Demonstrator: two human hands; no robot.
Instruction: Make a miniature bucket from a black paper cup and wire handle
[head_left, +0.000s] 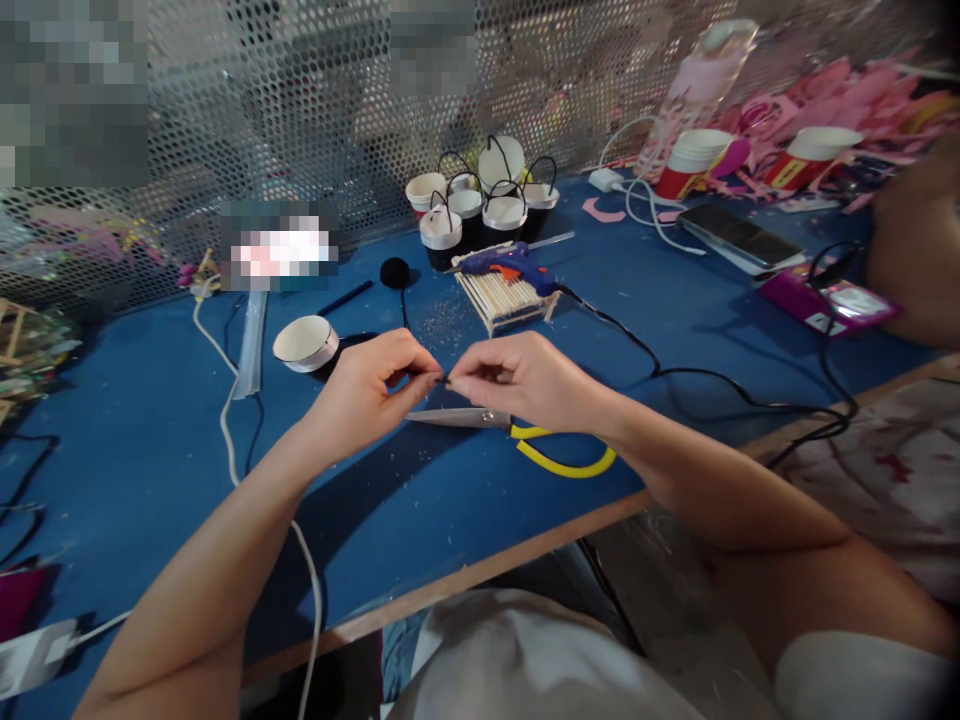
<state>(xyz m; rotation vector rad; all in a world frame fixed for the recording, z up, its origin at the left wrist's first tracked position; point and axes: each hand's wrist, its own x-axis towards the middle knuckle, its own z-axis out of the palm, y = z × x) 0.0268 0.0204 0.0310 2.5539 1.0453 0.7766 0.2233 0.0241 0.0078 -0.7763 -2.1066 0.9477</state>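
Note:
My left hand [379, 385] and my right hand [525, 380] meet over the middle of the blue table, thumbs and forefingers pinched. Between their fingertips is a small black piece [445, 379], too small to make out further. Just beneath my hands lies a pair of scissors [465, 418] with yellow handles, blades pointing left. Beside my left wrist sits a white-rimmed paper cup [304, 345], its lower part dark. Behind my hands are a black ball [394, 272] on a thin black cord and a dark stick [345, 298].
A blue glue gun [517, 265] rests on a small slatted wooden rack [495, 305]; its black cord runs right. Several black-and-white cups [441, 230] with wire handles stand by the mesh. A phone [742, 237] lies right, near another person's arm [911, 250]. A white cable [229, 430] crosses the left.

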